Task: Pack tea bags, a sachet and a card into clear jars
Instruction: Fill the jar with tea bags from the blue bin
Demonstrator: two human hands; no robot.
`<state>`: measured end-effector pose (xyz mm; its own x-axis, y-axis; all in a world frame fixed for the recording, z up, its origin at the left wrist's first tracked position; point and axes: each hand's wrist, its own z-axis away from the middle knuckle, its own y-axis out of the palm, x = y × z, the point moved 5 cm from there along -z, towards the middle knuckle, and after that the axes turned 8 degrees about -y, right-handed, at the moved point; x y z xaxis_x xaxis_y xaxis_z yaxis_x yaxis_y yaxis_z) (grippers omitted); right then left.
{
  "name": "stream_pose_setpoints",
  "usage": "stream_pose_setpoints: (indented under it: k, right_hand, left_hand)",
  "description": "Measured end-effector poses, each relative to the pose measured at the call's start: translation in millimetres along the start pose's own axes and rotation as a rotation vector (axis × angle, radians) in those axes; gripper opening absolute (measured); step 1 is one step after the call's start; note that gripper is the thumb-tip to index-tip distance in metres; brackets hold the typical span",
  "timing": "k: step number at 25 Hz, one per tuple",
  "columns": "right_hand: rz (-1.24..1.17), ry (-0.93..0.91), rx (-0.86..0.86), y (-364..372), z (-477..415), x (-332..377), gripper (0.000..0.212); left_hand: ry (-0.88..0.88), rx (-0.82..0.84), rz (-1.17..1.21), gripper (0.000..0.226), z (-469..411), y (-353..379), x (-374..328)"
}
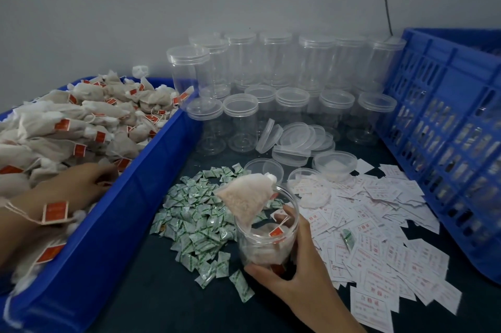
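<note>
Tea bags [81,121] fill the bin [151,170] at left; sachets [195,213] lie between it and cards [379,224], jars [271,66] behind.

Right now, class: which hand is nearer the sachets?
Right. The right hand holds the jar beside the sachets; the left hand is apart, inside the bin of tea bags.

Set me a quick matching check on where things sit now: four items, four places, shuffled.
Things: 1 tea bags; 2 sachets; 3 cards; 4 open jar.
Places: A held in the right hand; B spread on the table by the blue crate; C heaped in the blue tray; D piled between tray and cards.
Pairs: 1-C, 2-D, 3-B, 4-A.
</note>
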<state>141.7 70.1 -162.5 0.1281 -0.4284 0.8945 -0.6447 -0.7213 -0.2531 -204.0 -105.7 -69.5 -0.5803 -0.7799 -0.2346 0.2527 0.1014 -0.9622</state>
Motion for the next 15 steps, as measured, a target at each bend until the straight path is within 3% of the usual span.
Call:
stream_pose_setpoints:
  k: [4, 8, 12, 15]
  right_hand:
    - [-0.006, 0.006, 0.003, 0, -1, -1, 0.098]
    - [-0.002, 0.004, 0.001, 0, -2, -1, 0.098]
    - [0.011, 0.005, 0.006, 1, -1, 0, 0.097]
    - [0.006, 0.01, 0.003, 0, -1, 0, 0.097]
  left_hand:
    - [-0.05, -0.245, 0.262, 0.02, 5, -12, 2]
    - [-0.249, -0.235, 0.903, 0.02, 21, -16, 12]
    - [-0.159, -0.332, 1.143, 0.05, 30, -49, -6]
    - [-0.012, -0.509, 1.148, 0.048, 41, -82, -39]
